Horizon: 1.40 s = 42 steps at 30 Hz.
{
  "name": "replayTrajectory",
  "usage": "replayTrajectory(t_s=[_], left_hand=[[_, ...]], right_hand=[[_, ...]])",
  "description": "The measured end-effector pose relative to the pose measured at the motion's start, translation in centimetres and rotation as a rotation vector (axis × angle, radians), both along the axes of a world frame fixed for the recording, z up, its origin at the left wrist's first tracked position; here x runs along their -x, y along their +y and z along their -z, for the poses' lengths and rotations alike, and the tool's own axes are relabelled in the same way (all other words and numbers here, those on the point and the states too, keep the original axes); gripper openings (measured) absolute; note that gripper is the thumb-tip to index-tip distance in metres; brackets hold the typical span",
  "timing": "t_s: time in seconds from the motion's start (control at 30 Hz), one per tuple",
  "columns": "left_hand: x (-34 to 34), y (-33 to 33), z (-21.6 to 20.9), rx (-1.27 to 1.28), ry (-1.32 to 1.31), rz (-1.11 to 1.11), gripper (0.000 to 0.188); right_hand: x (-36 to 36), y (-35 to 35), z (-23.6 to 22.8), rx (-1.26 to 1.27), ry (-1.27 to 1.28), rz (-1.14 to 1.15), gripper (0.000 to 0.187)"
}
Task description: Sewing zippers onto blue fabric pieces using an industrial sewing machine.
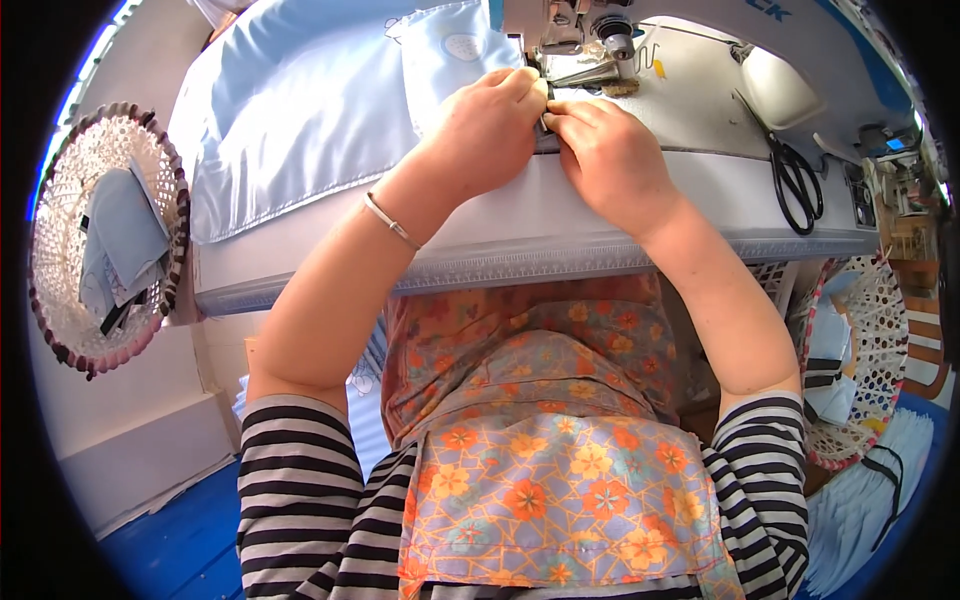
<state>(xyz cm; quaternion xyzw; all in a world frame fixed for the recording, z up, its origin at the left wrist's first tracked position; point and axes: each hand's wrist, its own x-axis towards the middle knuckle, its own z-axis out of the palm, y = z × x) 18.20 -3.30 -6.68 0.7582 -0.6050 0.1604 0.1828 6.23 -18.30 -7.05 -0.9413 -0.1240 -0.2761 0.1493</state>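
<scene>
At the sewing machine's needle area (545,70) my two hands meet, fingertips almost touching. My left hand (490,130) has its fingers bent and pressed together, with a pale yellow patch at the fingertips. My right hand (618,150) pinches close beside it. A small dark piece shows between them, but what the fingers hold is hidden. Shiny light blue cloth (300,130) spreads over the table to the left, and a smaller light blue piece (440,50) with a printed motif runs up against my left hand.
Black-handled scissors (795,185) lie right of my right hand. A ruler strip (500,262) follows the table's front edge. Woven baskets with light blue pieces hang at left (50,300) and right (880,330). A tied light blue cloth bundle (850,520) sits at lower right.
</scene>
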Motion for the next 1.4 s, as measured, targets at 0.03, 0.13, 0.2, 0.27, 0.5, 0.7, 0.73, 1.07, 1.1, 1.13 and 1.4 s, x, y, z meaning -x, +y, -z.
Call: replayTrajectory(t_s=[0.03, 0.13, 0.2, 0.27, 0.5, 0.7, 0.73, 1.07, 1.1, 1.13, 1.4], left_hand=[[-0.1, -0.1, 0.2, 0.016, 0.001, -0.004, 0.028], [-0.5, -0.4, 0.6, 0.098, -0.019, 0.000, 0.024], [-0.4, -0.2, 0.7, 0.123, -0.007, 0.002, 0.023], [0.1, 0.0, 0.8, 0.147, 0.007, 0.006, 0.021], [-0.5, 0.1, 0.2, 0.105, 0.034, -0.002, 0.019], [-2.1, -0.5, 0.6, 0.117, 0.034, -0.007, 0.025], [-2.3, -0.6, 0.6, 0.102, 0.039, -0.016, 0.028], [-2.2, -0.9, 0.9, 0.141, 0.044, 0.040, 0.014], [-2.1, -0.8, 0.8, 0.134, 0.071, 0.041, 0.014], [-2.0, -0.7, 0.8, 0.127, 0.099, 0.043, 0.014], [0.4, 1.4, -0.7, -0.205, 0.549, -0.230, 0.021]], right_hand=[[-0.1, 0.0, 0.1, -0.004, 0.004, 0.014, 0.022], [-0.5, 0.0, 0.3, 0.007, -0.029, 0.055, 0.024], [-0.7, 0.0, 0.3, -0.006, -0.008, 0.070, 0.024], [-0.8, -0.1, 0.4, -0.019, 0.015, 0.089, 0.024], [-1.0, -1.1, -0.5, -0.044, 0.062, 0.091, 0.019], [-1.5, -3.7, -2.1, -0.542, 0.094, 0.156, 0.019], [-1.7, -4.5, -2.5, -0.632, 0.024, 0.135, 0.019], [-1.4, -5.9, -4.1, -0.569, -0.014, 0.218, 0.020], [-1.3, -5.7, -4.4, -0.528, 0.029, 0.244, 0.020], [-0.9, -5.2, -4.8, -0.526, 0.028, 0.238, 0.020], [3.3, 0.5, -0.9, -0.412, 0.199, 0.195, 0.018]])
